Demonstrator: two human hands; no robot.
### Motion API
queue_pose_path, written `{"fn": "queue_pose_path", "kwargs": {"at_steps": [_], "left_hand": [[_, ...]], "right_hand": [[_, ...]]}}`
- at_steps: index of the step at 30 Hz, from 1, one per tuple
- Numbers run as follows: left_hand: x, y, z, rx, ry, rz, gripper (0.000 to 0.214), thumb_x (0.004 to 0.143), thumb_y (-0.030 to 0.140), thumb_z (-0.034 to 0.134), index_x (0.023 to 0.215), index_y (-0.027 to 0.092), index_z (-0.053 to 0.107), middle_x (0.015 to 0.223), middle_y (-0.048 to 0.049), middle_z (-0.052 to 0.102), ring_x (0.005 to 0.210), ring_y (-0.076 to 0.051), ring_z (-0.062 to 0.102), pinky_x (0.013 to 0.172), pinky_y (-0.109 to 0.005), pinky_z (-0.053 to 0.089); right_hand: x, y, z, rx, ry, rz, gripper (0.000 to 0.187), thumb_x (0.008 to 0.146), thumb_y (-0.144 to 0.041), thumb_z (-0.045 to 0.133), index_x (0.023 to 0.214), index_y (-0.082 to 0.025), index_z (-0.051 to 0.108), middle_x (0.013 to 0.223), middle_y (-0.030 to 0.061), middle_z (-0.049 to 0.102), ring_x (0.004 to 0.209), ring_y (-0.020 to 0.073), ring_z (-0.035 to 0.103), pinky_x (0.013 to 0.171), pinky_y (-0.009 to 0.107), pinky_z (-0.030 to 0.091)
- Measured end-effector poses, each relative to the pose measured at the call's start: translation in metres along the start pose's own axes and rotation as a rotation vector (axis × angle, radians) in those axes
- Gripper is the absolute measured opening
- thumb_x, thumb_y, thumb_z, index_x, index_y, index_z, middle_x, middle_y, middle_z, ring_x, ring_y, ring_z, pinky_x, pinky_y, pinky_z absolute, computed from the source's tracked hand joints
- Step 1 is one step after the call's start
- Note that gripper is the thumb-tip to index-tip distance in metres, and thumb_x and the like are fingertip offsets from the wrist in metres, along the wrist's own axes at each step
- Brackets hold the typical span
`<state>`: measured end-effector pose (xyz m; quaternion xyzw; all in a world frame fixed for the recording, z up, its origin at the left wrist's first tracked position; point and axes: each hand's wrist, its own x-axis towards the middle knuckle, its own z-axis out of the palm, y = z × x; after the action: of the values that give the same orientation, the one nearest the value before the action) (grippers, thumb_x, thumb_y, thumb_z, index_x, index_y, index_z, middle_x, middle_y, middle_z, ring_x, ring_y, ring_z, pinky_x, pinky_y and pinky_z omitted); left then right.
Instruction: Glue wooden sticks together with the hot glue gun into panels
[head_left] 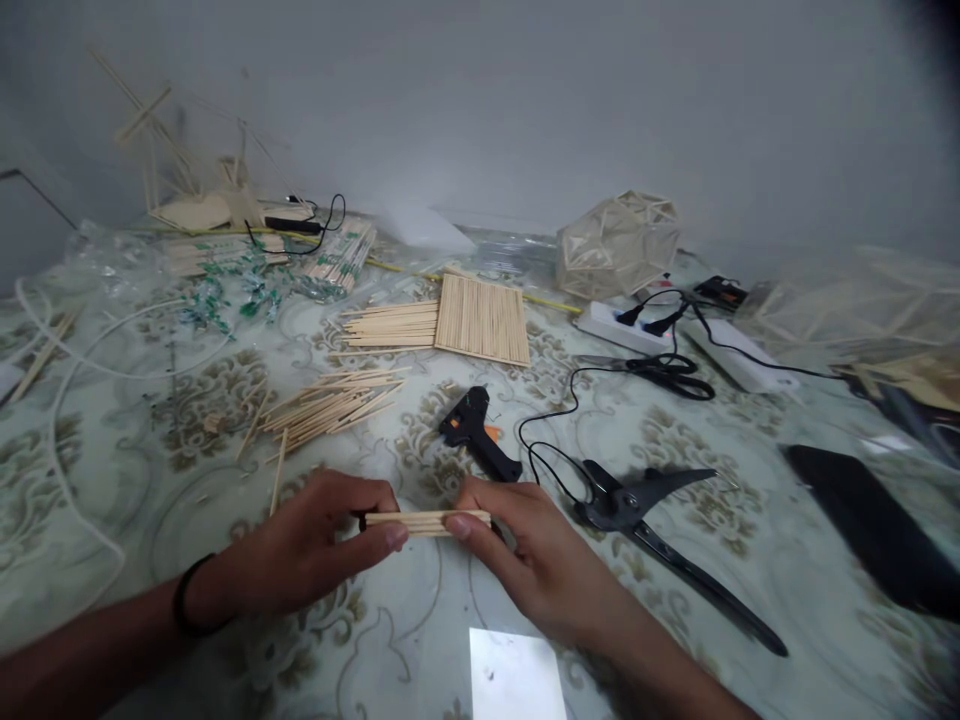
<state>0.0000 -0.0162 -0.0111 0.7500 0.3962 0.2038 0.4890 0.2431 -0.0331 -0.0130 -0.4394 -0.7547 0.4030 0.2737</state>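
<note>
A short bundle of wooden sticks (pixel 427 523) lies level between my two hands, just above the patterned tabletop. My left hand (pixel 307 535) pinches its left end between thumb and fingers. At the other end, my right hand (pixel 529 545) grips it the same way, thumb on the near side. Beyond my hands rests a black glue gun (pixel 480 435), its cord running to the right. A loose pile of sticks (pixel 330 410) is spread ahead of my left hand. Farther back, a flat panel of sticks (pixel 482 318) leans on another stick pile (pixel 391 326).
Right of my hand lie a black-handled cutter (pixel 637 510), scissors (pixel 667 370) and a black phone (pixel 870 525). Power strips (pixel 626 328) with cords and a stick-framed polyhedron (pixel 619 245) stand farther back. Green-and-clear wrappers (pixel 236 290) and a white cable (pixel 64 460) occupy the left.
</note>
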Motion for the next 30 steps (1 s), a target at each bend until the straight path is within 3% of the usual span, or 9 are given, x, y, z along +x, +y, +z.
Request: {"fn": "queue_pose_path", "kwargs": {"at_steps": [6, 9, 12, 22, 26, 30], "left_hand": [[0.0, -0.001, 0.003, 0.094, -0.007, 0.016, 0.03, 0.098, 0.034, 0.056, 0.072, 0.019, 0.06, 0.065, 0.0043, 0.057, 0.062, -0.012, 0.052, 0.061, -0.024, 0.042], [0.002, -0.005, 0.007, 0.16, 0.032, -0.012, 0.013, 0.096, 0.026, 0.058, 0.09, 0.02, 0.068, 0.08, 0.0024, 0.069, 0.07, -0.013, 0.059, 0.066, -0.024, 0.046], [0.002, -0.008, 0.009, 0.16, 0.03, 0.024, 0.016, 0.099, 0.026, 0.056, 0.103, 0.022, 0.071, 0.094, 0.0003, 0.075, 0.079, -0.014, 0.065, 0.071, -0.025, 0.049], [-0.002, -0.001, 0.008, 0.251, -0.03, 0.07, 0.025, 0.1, 0.029, 0.055, 0.08, 0.017, 0.065, 0.072, 0.0023, 0.066, 0.066, -0.013, 0.058, 0.066, -0.027, 0.041], [-0.004, 0.004, 0.004, 0.189, -0.049, 0.093, 0.027, 0.099, 0.028, 0.055, 0.076, 0.017, 0.064, 0.069, 0.002, 0.064, 0.065, -0.013, 0.056, 0.066, -0.027, 0.04], [-0.005, 0.005, 0.001, 0.096, -0.073, 0.03, 0.028, 0.099, 0.032, 0.057, 0.077, 0.017, 0.064, 0.069, 0.0027, 0.062, 0.065, -0.012, 0.054, 0.063, -0.025, 0.04]], "right_hand": [[0.0, 0.003, 0.001, -0.054, 0.014, -0.11, 0.036, 0.106, -0.035, 0.049, 0.073, -0.022, 0.051, 0.063, -0.0053, 0.048, 0.058, 0.0113, 0.049, 0.057, 0.024, 0.035], [0.0, 0.005, 0.001, -0.095, 0.021, -0.161, 0.033, 0.106, -0.031, 0.049, 0.075, -0.022, 0.052, 0.065, -0.0045, 0.052, 0.06, 0.0119, 0.051, 0.059, 0.024, 0.038], [0.0, 0.005, 0.002, -0.12, 0.037, -0.18, 0.033, 0.107, -0.032, 0.048, 0.076, -0.022, 0.053, 0.066, -0.0039, 0.054, 0.061, 0.0125, 0.053, 0.06, 0.025, 0.039], [0.0, 0.007, 0.01, -0.173, 0.001, -0.255, 0.039, 0.11, -0.041, 0.042, 0.079, -0.021, 0.054, 0.068, -0.0023, 0.058, 0.06, 0.013, 0.055, 0.059, 0.026, 0.038], [0.0, 0.006, 0.011, -0.162, 0.011, -0.278, 0.042, 0.11, -0.044, 0.041, 0.078, -0.021, 0.055, 0.067, -0.0021, 0.058, 0.06, 0.013, 0.056, 0.057, 0.026, 0.038], [-0.002, 0.005, 0.01, -0.197, 0.036, -0.271, 0.05, 0.11, -0.051, 0.039, 0.074, -0.02, 0.056, 0.066, -0.0009, 0.058, 0.061, 0.0137, 0.057, 0.059, 0.027, 0.039]]}}
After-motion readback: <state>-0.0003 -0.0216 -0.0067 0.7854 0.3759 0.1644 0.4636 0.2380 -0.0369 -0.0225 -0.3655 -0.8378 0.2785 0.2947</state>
